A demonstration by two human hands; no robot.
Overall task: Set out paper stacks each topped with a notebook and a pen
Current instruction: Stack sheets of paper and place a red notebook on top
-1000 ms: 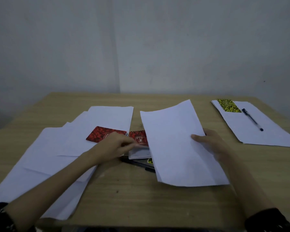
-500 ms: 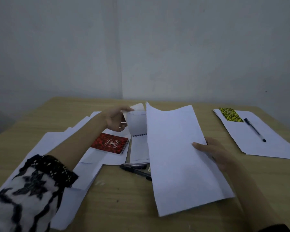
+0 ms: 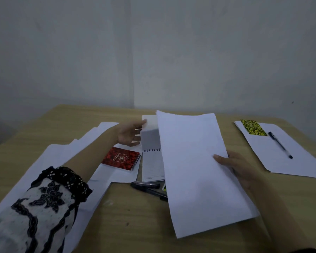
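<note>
My right hand (image 3: 233, 167) grips a stack of white sheets (image 3: 195, 161) by its right edge, tilted up off the table. My left hand (image 3: 129, 133) holds the lifted cover (image 3: 150, 132) of a spiral notebook, whose open lined page (image 3: 152, 165) lies flat beside the sheets. A closed red notebook (image 3: 121, 158) rests on loose paper (image 3: 66, 152) at the left. Two dark pens (image 3: 148, 188) lie at the open notebook's near edge, partly hidden by the held sheets. At the far right a paper stack (image 3: 285, 154) carries a yellow-black notebook (image 3: 253, 127) and a pen (image 3: 280, 145).
The wooden table (image 3: 131, 221) ends at a grey wall behind. Loose white sheets spread over its left half down to the near edge. A small yellow-green item (image 3: 164, 188) peeks out under the held sheets.
My left hand moved from the red notebooks to the far side and flipped one notebook's cover up, exposing its lined page. The held sheets tilted higher on the right.
</note>
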